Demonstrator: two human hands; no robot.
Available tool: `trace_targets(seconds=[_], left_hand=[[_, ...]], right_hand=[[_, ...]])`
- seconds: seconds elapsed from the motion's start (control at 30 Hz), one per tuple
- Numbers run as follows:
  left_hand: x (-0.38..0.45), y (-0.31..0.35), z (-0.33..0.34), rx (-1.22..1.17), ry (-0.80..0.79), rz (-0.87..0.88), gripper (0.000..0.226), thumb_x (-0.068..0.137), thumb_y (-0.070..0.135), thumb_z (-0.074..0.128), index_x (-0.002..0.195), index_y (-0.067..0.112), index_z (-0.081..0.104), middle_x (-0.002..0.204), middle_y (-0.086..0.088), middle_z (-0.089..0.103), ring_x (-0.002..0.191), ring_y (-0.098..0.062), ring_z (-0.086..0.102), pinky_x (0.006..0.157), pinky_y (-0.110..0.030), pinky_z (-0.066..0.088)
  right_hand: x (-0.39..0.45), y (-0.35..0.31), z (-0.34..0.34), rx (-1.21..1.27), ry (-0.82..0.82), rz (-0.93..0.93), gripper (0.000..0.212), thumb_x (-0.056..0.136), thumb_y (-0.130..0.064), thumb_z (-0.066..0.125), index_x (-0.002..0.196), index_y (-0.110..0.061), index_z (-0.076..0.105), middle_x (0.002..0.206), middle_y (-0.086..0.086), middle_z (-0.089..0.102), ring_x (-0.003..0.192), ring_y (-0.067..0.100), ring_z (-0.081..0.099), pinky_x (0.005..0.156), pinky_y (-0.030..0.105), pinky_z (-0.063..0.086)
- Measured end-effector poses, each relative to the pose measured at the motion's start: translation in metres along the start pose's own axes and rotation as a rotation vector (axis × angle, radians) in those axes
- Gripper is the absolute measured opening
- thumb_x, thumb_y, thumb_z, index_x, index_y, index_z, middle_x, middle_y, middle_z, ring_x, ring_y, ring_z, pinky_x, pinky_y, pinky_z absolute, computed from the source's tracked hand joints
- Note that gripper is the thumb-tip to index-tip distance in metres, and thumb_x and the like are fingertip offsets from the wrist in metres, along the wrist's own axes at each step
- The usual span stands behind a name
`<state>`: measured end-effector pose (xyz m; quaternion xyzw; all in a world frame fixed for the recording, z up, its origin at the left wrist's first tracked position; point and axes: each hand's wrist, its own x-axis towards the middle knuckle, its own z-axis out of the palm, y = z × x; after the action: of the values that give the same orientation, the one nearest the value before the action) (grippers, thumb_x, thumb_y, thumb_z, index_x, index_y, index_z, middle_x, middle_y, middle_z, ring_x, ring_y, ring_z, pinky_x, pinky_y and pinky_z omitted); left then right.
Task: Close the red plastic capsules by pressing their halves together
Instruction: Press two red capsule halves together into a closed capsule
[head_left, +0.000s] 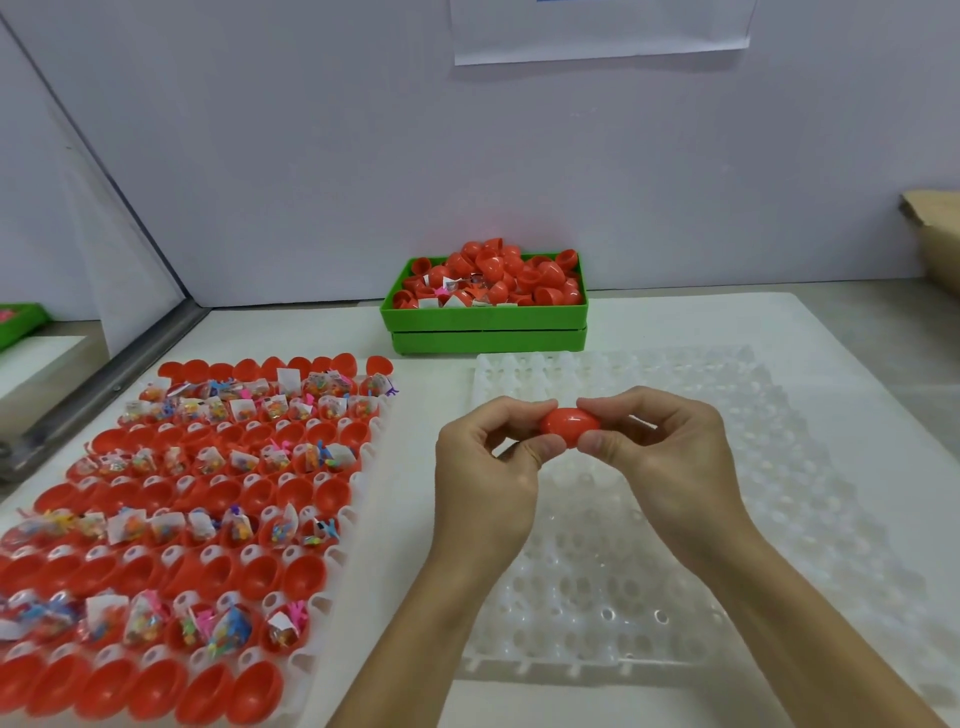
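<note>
Red capsule (570, 427) sits lengthwise between my two hands, held in the air above the far part of the clear tray (779, 467). Left hand (485, 467) pinches the left end with thumb and fingers, right hand (660, 452) pinches the right end the same way. Both hands are clenched on it, pushing inward. The halves look joined; I can't tell if the seam has fully clicked, fingers cover the ends.

Clear tray lies under my hands on the right side of the desk (426, 374), every pocket looks vacant, so no finished capsule is parked there yet as far as I see.

Left side of the desk: white tray (358, 499) full of open red halves (306, 566). Rows alternate: bare cups, then cups stuffed with small toy packets (236, 525). The near-right corner of that tray shows a few bare white slots, so I judge a capsule or so has been pulled from there. Nearly all of it is left to do.

Far edge of the desk, against the wall: green bin (488, 317) heaped with loose red halves and some packets, stacked on a second green bin.

My read: very early in the batch, one capsule being pressed shut, dozens open.
</note>
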<state>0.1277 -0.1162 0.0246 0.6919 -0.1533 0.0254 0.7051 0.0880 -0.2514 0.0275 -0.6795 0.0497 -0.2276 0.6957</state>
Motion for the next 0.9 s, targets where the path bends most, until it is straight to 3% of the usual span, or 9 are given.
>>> trace_targets(seconds=[0.17,0.3,0.43,0.53,0.67,0.8,0.9], left_hand=[[-0.002,-0.005,0.004,0.091,-0.020,-0.017,0.028,0.087,-0.009,0.065,0.093,0.017,0.074,0.084,-0.001,0.074,0.087,-0.014,0.071,0.077,-0.023,0.058],[0.001,-0.003,0.003,-0.088,-0.107,-0.132,0.020,0.095,0.009,0.063,0.113,0.006,0.071,0.096,-0.006,0.077,0.093,-0.015,0.074,0.080,-0.026,0.059],[0.005,-0.001,-0.004,-0.080,-0.088,-0.137,0.013,0.094,0.010,0.064,0.104,0.010,0.072,0.091,-0.010,0.077,0.089,-0.022,0.075,0.079,-0.028,0.060],[0.009,0.007,-0.005,-0.430,0.057,-0.319,0.024,0.101,0.017,0.052,0.099,0.001,0.070,0.094,-0.022,0.074,0.091,-0.031,0.074,0.076,-0.028,0.060],[0.014,0.017,-0.013,-0.864,0.166,-0.531,0.039,0.105,0.029,0.045,0.104,-0.005,0.063,0.087,-0.029,0.073,0.079,-0.031,0.076,0.061,-0.024,0.059],[0.014,0.015,-0.014,-0.928,0.167,-0.532,0.040,0.104,0.032,0.047,0.105,-0.005,0.061,0.088,-0.028,0.073,0.079,-0.030,0.076,0.061,-0.025,0.060],[0.014,0.013,-0.012,-0.870,0.168,-0.492,0.040,0.099,0.035,0.054,0.101,-0.004,0.063,0.088,-0.025,0.073,0.076,-0.027,0.075,0.060,-0.024,0.059]], right_hand=[[0.001,0.003,0.001,-0.069,-0.007,-0.022,0.031,0.072,0.011,0.078,0.078,-0.019,0.073,0.077,-0.006,0.076,0.074,0.011,0.074,0.070,0.017,0.056],[-0.001,0.003,0.004,-0.237,-0.026,-0.142,0.031,0.071,-0.001,0.084,0.087,-0.027,0.075,0.084,-0.008,0.074,0.084,0.013,0.071,0.077,0.022,0.056],[-0.005,0.003,0.008,-0.251,-0.130,-0.222,0.045,0.075,0.005,0.080,0.107,-0.026,0.074,0.098,-0.011,0.072,0.096,0.011,0.069,0.085,0.019,0.054],[-0.004,0.003,0.007,-0.198,-0.092,-0.217,0.049,0.080,0.012,0.071,0.112,-0.026,0.069,0.105,-0.007,0.073,0.100,0.008,0.069,0.086,0.016,0.053],[-0.001,0.001,0.004,-0.100,0.019,-0.157,0.040,0.085,0.009,0.068,0.102,-0.027,0.072,0.092,-0.008,0.076,0.092,0.007,0.071,0.078,0.012,0.053],[-0.002,0.002,0.005,-0.065,0.034,-0.128,0.032,0.087,0.002,0.068,0.098,-0.028,0.073,0.091,-0.010,0.077,0.090,0.007,0.072,0.078,0.014,0.054],[-0.002,0.003,0.006,-0.066,0.028,-0.126,0.027,0.087,-0.001,0.069,0.096,-0.026,0.074,0.092,-0.008,0.076,0.091,0.010,0.072,0.079,0.023,0.058]])
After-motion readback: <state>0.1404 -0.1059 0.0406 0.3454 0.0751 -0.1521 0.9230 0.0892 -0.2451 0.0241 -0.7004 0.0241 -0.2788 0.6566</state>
